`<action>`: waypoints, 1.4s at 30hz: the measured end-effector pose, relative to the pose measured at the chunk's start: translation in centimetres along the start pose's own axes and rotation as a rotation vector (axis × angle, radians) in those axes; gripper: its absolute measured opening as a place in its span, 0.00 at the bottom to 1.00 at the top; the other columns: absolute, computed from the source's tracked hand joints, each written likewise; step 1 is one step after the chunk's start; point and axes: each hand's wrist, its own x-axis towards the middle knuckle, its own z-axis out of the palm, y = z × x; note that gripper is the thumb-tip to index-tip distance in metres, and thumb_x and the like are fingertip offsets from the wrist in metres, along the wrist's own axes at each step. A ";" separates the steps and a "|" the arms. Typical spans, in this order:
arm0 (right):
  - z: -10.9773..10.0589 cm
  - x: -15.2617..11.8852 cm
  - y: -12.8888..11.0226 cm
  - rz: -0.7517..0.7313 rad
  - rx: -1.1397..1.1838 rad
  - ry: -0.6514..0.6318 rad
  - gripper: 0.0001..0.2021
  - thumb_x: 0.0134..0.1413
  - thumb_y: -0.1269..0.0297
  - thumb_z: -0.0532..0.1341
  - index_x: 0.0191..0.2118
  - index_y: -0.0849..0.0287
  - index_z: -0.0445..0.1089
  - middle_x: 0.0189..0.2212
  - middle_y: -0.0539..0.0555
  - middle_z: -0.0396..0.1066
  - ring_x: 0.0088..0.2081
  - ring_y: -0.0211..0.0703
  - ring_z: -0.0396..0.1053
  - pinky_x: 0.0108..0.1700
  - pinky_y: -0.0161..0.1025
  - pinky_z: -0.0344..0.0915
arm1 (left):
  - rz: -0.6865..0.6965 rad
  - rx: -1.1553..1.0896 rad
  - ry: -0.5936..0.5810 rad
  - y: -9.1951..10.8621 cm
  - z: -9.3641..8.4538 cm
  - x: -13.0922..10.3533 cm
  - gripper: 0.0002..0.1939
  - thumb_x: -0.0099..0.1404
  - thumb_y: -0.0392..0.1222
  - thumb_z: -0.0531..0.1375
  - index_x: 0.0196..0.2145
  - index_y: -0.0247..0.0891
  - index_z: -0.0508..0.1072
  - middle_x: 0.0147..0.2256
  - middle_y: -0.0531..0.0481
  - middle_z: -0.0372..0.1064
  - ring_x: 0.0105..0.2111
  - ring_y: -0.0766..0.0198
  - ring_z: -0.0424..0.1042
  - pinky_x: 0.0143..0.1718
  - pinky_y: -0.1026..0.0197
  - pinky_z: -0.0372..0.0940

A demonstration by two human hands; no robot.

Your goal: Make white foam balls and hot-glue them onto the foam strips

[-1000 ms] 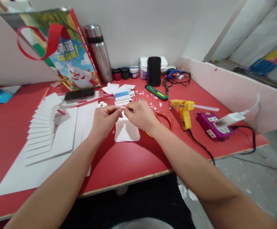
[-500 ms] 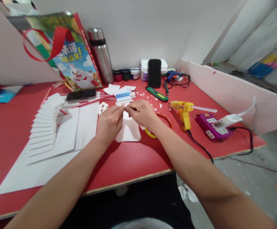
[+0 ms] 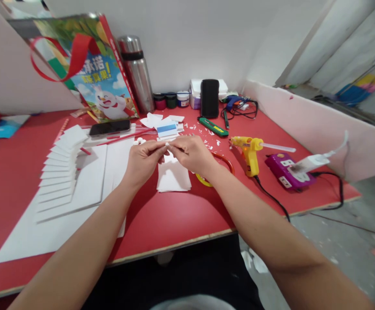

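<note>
My left hand (image 3: pixel 144 160) and my right hand (image 3: pixel 190 151) meet at the fingertips, both closed in a pinch. A small white piece (image 3: pixel 167 145) shows between them; its exact kind is too small to make out. Below the hands lies a stack of white paper sheets (image 3: pixel 173 177) on the red table. Several white balls (image 3: pixel 139 141) sit just beyond my left hand, partly hidden by it. A blue-and-white packet (image 3: pixel 167 130) lies behind my fingers.
On the left, a fanned row of white pieces (image 3: pixel 58 174) stands on white boards. To the right are a yellow glue gun (image 3: pixel 250 153), a purple power socket (image 3: pixel 284 172) and a green cutter (image 3: pixel 213 127). A steel flask (image 3: pixel 138 77) and a picture bag (image 3: pixel 100 82) stand behind.
My left hand has shifted slightly left and turned, covering more of the white balls. The pinched white piece now shows more plainly. My right hand has hardly moved.
</note>
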 end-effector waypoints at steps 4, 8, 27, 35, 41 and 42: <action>0.3 0.1 0.1 0.067 0.018 -0.015 0.15 0.66 0.68 0.58 0.26 0.60 0.71 0.27 0.53 0.74 0.30 0.38 0.68 0.38 0.36 0.61 | 0.103 0.122 -0.003 0.0 -0.2 -0.1 0.07 0.64 0.39 0.65 0.34 0.41 0.85 0.26 0.51 0.74 0.24 0.66 0.66 0.31 0.62 0.63; 0.6 0.4 0.5 0.326 0.344 -0.049 0.17 0.64 0.59 0.62 0.25 0.61 0.71 0.22 0.50 0.72 0.22 0.33 0.65 0.31 0.35 0.60 | 0.131 0.196 0.075 -0.1 -0.1 -0.2 0.09 0.66 0.39 0.63 0.37 0.43 0.85 0.29 0.51 0.75 0.28 0.65 0.67 0.33 0.61 0.63; 2.2 -0.1 -0.4 0.138 0.233 0.241 0.10 0.61 0.69 0.61 0.28 0.60 0.71 0.24 0.49 0.72 0.28 0.36 0.66 0.35 0.36 0.60 | 0.437 0.614 0.160 0.2 0.8 -0.8 0.14 0.72 0.39 0.57 0.32 0.37 0.81 0.28 0.47 0.76 0.29 0.61 0.71 0.35 0.58 0.63; 1.5 -0.1 0.0 0.158 0.284 0.220 0.11 0.64 0.64 0.61 0.29 0.59 0.71 0.25 0.51 0.73 0.27 0.37 0.67 0.32 0.35 0.61 | 0.478 0.522 0.105 0.0 0.6 -0.8 0.13 0.73 0.39 0.57 0.44 0.35 0.82 0.36 0.43 0.80 0.35 0.60 0.77 0.39 0.59 0.69; 0.8 -0.2 0.0 0.133 0.306 0.149 0.09 0.62 0.68 0.61 0.29 0.60 0.71 0.23 0.49 0.71 0.25 0.35 0.65 0.31 0.35 0.62 | 0.234 0.123 0.024 -0.4 0.2 -0.3 0.09 0.69 0.44 0.64 0.42 0.40 0.84 0.33 0.49 0.80 0.28 0.65 0.76 0.33 0.63 0.72; 0.7 -0.2 0.0 0.141 0.311 0.134 0.09 0.62 0.68 0.61 0.29 0.60 0.71 0.23 0.49 0.71 0.24 0.35 0.66 0.31 0.35 0.63 | 0.242 0.131 0.014 -0.5 0.1 -0.3 0.10 0.69 0.44 0.64 0.42 0.40 0.84 0.32 0.49 0.79 0.28 0.65 0.76 0.33 0.62 0.72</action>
